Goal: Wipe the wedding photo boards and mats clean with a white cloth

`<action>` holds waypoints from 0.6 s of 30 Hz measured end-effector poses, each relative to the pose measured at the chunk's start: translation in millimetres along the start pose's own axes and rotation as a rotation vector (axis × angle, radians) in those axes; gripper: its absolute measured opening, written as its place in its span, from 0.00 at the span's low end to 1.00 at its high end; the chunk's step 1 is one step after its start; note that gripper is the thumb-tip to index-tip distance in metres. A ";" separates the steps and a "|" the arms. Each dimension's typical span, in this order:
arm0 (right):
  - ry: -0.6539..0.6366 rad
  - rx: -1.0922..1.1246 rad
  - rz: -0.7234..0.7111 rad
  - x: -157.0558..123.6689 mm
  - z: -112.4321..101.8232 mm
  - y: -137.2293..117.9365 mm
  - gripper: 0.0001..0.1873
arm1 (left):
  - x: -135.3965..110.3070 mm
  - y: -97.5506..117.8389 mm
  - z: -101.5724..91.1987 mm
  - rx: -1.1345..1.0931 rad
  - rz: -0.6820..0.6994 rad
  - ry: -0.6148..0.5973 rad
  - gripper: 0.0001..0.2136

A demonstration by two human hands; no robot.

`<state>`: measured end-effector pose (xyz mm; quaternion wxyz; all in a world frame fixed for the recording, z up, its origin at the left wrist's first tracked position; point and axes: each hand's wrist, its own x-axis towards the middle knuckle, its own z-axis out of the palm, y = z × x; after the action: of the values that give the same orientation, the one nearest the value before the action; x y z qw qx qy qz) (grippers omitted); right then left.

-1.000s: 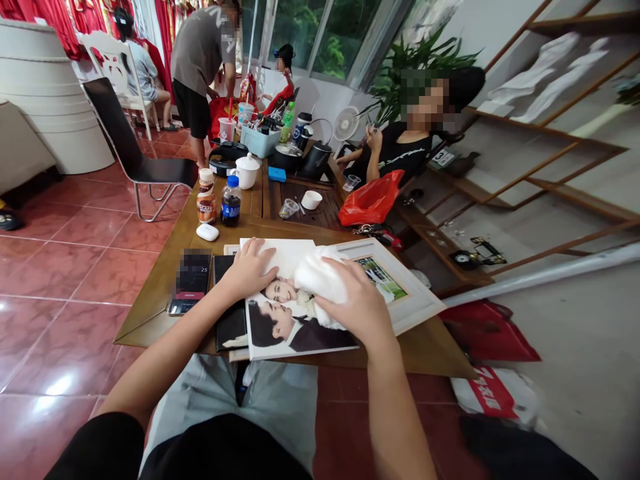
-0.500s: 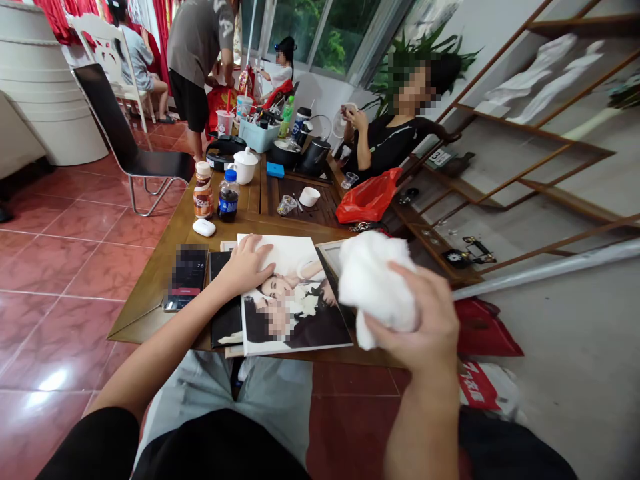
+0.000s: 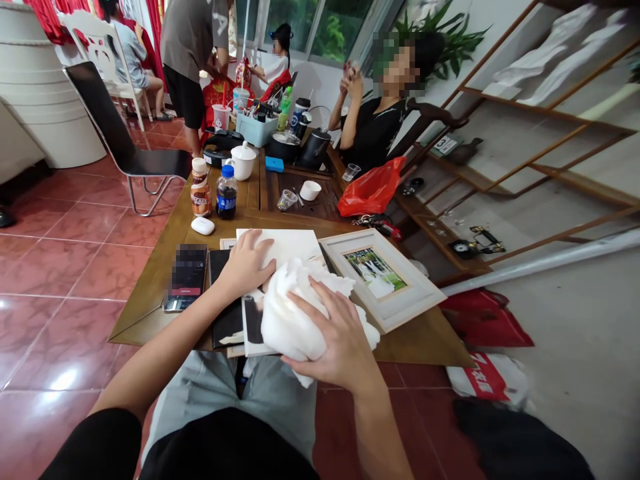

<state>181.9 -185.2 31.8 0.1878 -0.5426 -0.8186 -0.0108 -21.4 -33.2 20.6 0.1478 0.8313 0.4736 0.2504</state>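
My right hand presses a white fluffy wad, cotton or soft tissue, down onto a portrait print on a white board. The wad hides most of the print's picture. My left hand lies flat on the board's upper left part, holding nothing. A black album or folder lies beneath and beside the board. To the right, a white-framed wedding photo rests tilted on the table, close to the wad.
The wooden table also bears a phone, white earbud case, coffee bottle, cola bottle, and white lidded mug. A red plastic bag lies beyond. A seated person holds something up.
My right hand has come down from the upper right and pressed the wad onto the print. The framed photo now shows fully. My left hand stays on the board.
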 end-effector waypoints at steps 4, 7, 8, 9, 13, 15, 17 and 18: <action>0.004 -0.003 -0.016 4.1 6.2 -17.6 0.52 | 0.2 -2.3 0.3 -0.018 -0.002 0.003 0.20; -0.001 -0.005 -0.032 7.5 11.5 -28.0 0.53 | 0.7 -5.1 0.7 -0.033 0.008 0.015 0.18; -0.003 -0.001 -0.050 8.2 13.1 -30.3 0.53 | 1.0 -6.2 1.0 -0.035 0.010 0.020 0.17; -0.003 0.002 -0.071 8.6 14.5 -31.8 0.52 | 1.4 -7.2 1.5 -0.035 0.010 0.026 0.17; 0.027 0.012 -0.106 6.0 16.2 -31.4 0.50 | 3.7 -11.8 4.4 -0.045 0.012 0.051 0.14; 0.053 0.007 -0.072 2.0 14.5 -27.6 0.49 | 4.9 -14.0 5.7 -0.060 0.014 0.052 0.14; 0.064 -0.011 -0.013 -3.2 11.7 -21.5 0.48 | 6.0 -15.9 6.6 -0.075 0.012 0.051 0.15; 0.065 -0.025 0.022 -6.1 10.1 -17.7 0.47 | 6.5 -16.8 7.0 -0.082 0.008 0.052 0.15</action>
<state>165.2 -195.6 23.8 0.2075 -0.5534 -0.8058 -0.0364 -26.7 -19.1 8.5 0.1683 0.8198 0.4633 0.2915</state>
